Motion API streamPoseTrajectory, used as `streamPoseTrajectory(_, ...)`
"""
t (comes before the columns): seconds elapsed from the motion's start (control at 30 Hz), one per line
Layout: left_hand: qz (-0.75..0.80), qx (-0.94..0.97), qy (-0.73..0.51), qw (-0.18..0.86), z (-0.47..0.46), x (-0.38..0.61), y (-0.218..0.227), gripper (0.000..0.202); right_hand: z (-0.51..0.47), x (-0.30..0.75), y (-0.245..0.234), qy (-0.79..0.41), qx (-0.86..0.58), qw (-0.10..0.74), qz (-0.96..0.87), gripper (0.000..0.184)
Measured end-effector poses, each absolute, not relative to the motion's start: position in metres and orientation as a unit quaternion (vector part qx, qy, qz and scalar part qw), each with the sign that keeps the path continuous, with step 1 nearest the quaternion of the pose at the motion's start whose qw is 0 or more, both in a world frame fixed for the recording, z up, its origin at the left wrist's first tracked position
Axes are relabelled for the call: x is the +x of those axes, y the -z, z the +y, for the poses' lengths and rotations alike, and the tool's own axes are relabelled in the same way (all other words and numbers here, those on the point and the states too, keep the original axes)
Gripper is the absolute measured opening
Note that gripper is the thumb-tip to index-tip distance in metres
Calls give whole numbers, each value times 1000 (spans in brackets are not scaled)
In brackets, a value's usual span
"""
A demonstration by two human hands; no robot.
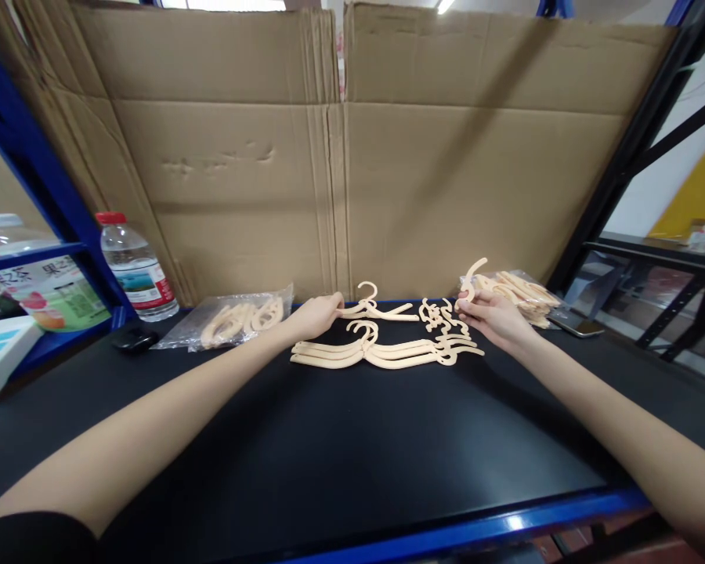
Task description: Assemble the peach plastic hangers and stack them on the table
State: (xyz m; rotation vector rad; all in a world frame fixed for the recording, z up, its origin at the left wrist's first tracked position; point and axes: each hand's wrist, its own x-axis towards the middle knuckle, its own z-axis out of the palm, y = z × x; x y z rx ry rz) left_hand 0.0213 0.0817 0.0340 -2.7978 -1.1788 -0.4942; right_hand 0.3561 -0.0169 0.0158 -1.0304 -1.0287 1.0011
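Note:
On the black table top (341, 439), far from me, lie cream plastic hangers. My left hand (316, 315) has its fingers closed on the left end of one single hanger (381, 310) lying flat. In front of it rests a stack of finished hangers (381, 352). My right hand (490, 317) pinches a small curved hook piece (473, 276) and rests beside a loose pile of hook pieces (443, 321).
A clear bag of hanger parts (235, 323) lies at the left, another opened bag (522, 294) at the right. A water bottle (134, 268), a dark mouse (132, 339) and a phone (576, 323) stand about. Cardboard sheets (341, 157) wall the back; blue shelf posts flank the sides.

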Motion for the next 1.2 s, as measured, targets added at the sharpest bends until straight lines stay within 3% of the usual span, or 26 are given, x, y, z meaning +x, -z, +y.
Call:
streamPoseTrajectory(0.2,-388,-887,249,30,47,7,-53,9,-21,353,-23,-422,-451,639,-459,38)
streamPoseTrajectory(0.37,-321,-879,350,-40,2,-6,-18,16,-33,334,-28,-443,-470,585,-490,39)
streamPoseTrajectory(0.53,-296,-884,350,-85,-16,-9,7,14,-45,312,-30,-471,-495,516,-517,34)
streamPoseTrajectory(0.67,-276,-887,360,-87,-15,-9,7,15,-50,309,-33,-470,-494,488,-544,31)
streamPoseTrajectory(0.9,-277,-885,364,-87,-16,-8,6,15,-53,320,-35,-575,-465,380,-556,30)
streamPoseTrajectory(1.2,-321,-873,347,-124,-17,-7,3,18,-54,318,-35,-629,-452,352,-525,24)
